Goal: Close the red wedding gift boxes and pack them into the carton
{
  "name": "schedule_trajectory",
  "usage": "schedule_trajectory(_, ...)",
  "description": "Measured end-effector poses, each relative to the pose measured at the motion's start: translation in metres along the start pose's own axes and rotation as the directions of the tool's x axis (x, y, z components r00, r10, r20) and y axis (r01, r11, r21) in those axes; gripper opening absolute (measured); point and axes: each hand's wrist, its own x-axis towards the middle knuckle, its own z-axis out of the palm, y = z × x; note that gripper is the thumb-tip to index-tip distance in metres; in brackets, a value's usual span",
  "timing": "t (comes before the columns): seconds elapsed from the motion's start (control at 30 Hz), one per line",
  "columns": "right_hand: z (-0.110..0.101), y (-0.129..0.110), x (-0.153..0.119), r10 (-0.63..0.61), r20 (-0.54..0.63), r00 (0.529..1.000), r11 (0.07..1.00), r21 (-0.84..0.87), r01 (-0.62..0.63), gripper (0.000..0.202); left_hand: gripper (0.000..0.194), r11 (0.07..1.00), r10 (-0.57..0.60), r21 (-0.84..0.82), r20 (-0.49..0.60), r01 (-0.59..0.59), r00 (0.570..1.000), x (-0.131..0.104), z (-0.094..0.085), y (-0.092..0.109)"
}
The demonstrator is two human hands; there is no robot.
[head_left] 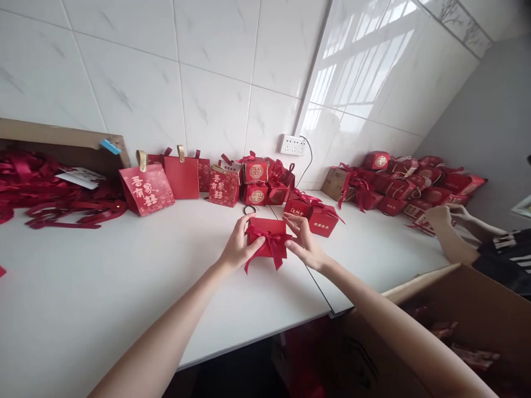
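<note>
While both forearms extended over the table, the left hand [243, 243] gripped the left end of a small red cardboard box [269, 225], thumb on the front and fingers curled at the far edge. At the opposite end the right hand [307, 246] stood with thumb and fingers spread around the corner; whether its thumb pinched the ribbon could not be determined. Across the front of the box, between the two thumbs, sat a glossy red ribbon bow [272, 239] with its tails hanging down.

The box was located near the middle of a smooth white tabletop [124, 298]. Just beyond it lay a thin black ring [249, 210]. Behind the right hand stood a pair of red boxes with gold lettering [326, 221] — both ribboned. Farther back, against a white marbled tile wall [215, 55], were stacked red boxes with round gold emblems [256, 172] and, to their left, upright red paper bags with gold loop handles [148, 190]. A white socket strip [292, 145] was fixed above.

At far left, a heap of loose red ribbons [25, 171] lay by a brown cardboard carton [62, 132]. At right, a co-worker's hands [440, 218] were beside a large pile of red boxes [398, 185] — an open brown carton [493, 304] standing below.
</note>
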Motion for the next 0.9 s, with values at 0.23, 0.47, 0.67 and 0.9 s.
schedule_trajectory(0.23, 0.002, 0.005, 0.003, 0.033, -0.137, 0.99, 0.991, -0.126, -0.05, 0.038, 0.064, 0.977, 0.122, 0.199, -0.22, -0.078, 0.968, -0.003, 0.006, 0.001)
schedule_trajectory(0.47, 0.005, 0.003, 0.006, 0.079, -0.166, 0.983, 0.995, -0.045, -0.087, 0.04, 0.026, 0.992, -0.065, 0.076, -0.34, 0.096, 0.938, -0.008, 0.016, 0.011)
schedule_trajectory(0.67, 0.005, -0.002, 0.007, 0.21, -0.211, 0.955, 0.975, 0.118, -0.188, 0.046, 0.023, 0.981, -0.014, 0.177, -0.342, 0.079, 0.939, -0.012, 0.014, 0.01)
schedule_trajectory(0.9, 0.002, -0.003, 0.008, 0.31, -0.176, 0.934, 0.941, 0.197, -0.275, 0.051, 0.026, 0.989, -0.042, 0.126, -0.29, 0.082, 0.956, -0.012, 0.015, 0.006)
